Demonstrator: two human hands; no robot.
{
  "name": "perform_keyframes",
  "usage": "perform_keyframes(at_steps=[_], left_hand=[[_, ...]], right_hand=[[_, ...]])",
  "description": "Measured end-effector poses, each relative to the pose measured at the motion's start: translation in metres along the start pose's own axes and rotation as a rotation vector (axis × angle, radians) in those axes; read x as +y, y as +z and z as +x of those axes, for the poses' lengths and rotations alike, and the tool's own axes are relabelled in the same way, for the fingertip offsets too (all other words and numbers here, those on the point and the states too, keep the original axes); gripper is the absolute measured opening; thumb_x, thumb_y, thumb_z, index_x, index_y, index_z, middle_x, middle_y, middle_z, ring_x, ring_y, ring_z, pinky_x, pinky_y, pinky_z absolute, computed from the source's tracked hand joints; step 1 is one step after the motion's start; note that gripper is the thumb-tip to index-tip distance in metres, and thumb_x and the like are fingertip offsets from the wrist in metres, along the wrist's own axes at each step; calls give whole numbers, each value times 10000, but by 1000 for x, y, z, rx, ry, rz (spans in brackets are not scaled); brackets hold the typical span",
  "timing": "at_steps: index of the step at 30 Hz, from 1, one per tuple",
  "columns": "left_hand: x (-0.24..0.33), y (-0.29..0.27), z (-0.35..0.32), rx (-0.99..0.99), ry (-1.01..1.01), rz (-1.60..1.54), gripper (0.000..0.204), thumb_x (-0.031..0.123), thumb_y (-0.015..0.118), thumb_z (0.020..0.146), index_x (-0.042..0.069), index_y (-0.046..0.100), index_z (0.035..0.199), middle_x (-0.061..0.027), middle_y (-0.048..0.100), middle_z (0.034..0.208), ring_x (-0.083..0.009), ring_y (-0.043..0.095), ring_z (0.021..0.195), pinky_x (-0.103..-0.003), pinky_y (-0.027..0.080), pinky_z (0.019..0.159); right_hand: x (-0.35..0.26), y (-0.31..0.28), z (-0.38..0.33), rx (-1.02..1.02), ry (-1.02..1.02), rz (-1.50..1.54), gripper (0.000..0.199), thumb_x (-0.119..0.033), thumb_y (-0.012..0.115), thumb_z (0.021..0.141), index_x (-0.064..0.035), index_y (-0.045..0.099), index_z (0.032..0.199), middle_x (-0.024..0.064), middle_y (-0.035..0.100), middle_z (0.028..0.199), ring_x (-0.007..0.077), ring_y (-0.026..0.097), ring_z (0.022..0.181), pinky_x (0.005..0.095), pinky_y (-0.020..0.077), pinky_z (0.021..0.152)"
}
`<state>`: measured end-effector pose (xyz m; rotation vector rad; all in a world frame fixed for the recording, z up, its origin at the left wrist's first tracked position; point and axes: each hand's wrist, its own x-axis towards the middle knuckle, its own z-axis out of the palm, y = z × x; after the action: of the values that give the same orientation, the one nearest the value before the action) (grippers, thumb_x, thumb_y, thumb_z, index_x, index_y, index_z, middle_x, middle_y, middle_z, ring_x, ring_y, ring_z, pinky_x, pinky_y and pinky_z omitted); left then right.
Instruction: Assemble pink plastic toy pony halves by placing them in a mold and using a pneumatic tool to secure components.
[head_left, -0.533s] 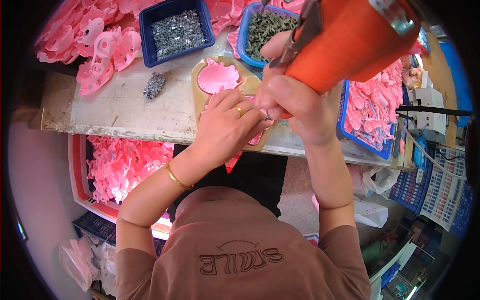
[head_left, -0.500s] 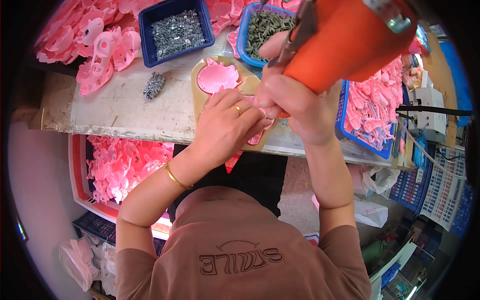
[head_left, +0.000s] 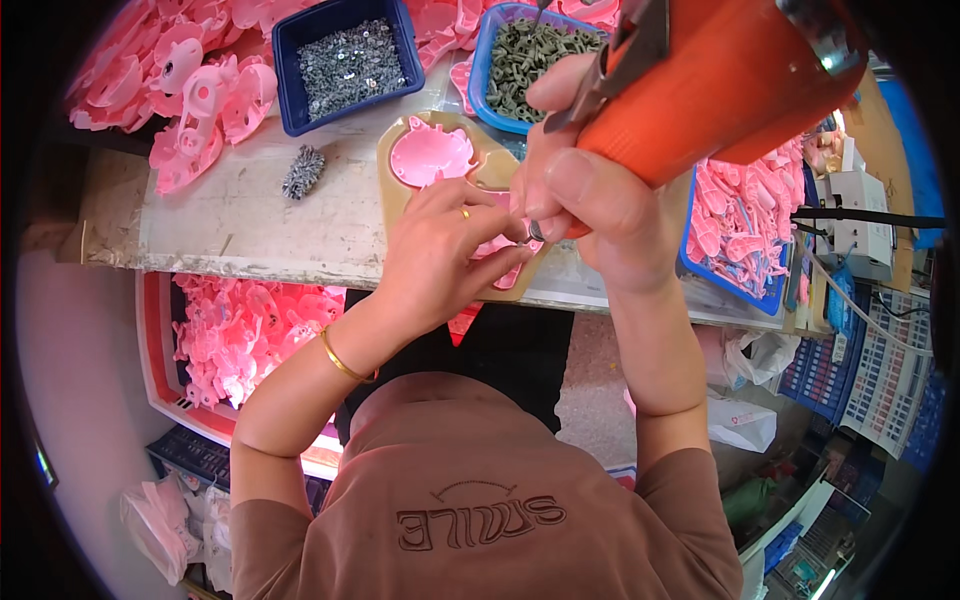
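Observation:
My right hand (head_left: 615, 215) is wrapped round an orange power screwdriver (head_left: 700, 90), whose lower end points at the bench. Beside that end, the thumb and forefinger of my left hand (head_left: 430, 245) come together in a pinch; what they hold is too small to make out. Both hands are over a tan fixture (head_left: 393, 195) on the workbench. In the fixture's far hollow rests a rounded pink plastic shell (head_left: 432, 155). More pink plastic (head_left: 508, 275) shows under my left fingers, partly hidden by them.
Behind the fixture stand a dark blue tray (head_left: 291, 100) of small screws and a light blue tray (head_left: 482, 70) of grey-green pieces. A screw clump (head_left: 303, 172) lies left. Pink parts are heaped far left (head_left: 185, 90), in a blue basket (head_left: 689, 225) and a red-edged crate (head_left: 152, 345).
My left thumb and forefinger have spread from flatter, closed fingers into a pinch near the tool's tip. The screwdriver and my right hand have shifted slightly right.

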<state>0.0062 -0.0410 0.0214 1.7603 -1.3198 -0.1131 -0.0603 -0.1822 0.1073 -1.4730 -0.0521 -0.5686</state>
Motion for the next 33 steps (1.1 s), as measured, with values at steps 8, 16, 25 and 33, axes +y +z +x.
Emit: perform_keyframes(at_steps=[8, 16, 25, 33], left_hand=[[0, 3, -1, 7, 32, -4, 157, 222, 778, 799, 121, 719, 905, -53, 674, 937, -279, 624, 973, -432, 462, 916], [0, 3, -2, -127, 31, -67, 186, 174, 739, 835, 81, 708, 993, -83, 696, 960, -248, 638, 1022, -454, 427, 1031], [0, -6, -3, -54, 120, 272, 453, 241, 808, 715, 88, 665, 1117, -56, 638, 1152, -271, 568, 1127, -445, 417, 1032], [-5, -2, -8, -58, 125, 348, 347, 243, 778, 733, 82, 679, 1024, -39, 612, 1162, -261, 543, 1141, -437, 401, 1051]], right_hand=[[3, 1, -1, -19, -19, 10, 388, -105, 634, 815, 76, 515, 1137, 66, 560, 583, 119, 500, 448, 289, 501, 514], [5, -2, -3, -31, 14, 12, 365, -75, 630, 810, 80, 522, 1122, 70, 558, 579, 125, 515, 446, 285, 492, 505], [24, -10, -3, 87, 49, 127, 192, -20, 742, 788, 32, 645, 945, 10, 643, 783, 67, 594, 726, 221, 474, 621], [59, -18, -5, 81, -37, 28, 206, -14, 728, 808, 36, 630, 983, 21, 651, 826, 54, 583, 681, 223, 479, 594]])
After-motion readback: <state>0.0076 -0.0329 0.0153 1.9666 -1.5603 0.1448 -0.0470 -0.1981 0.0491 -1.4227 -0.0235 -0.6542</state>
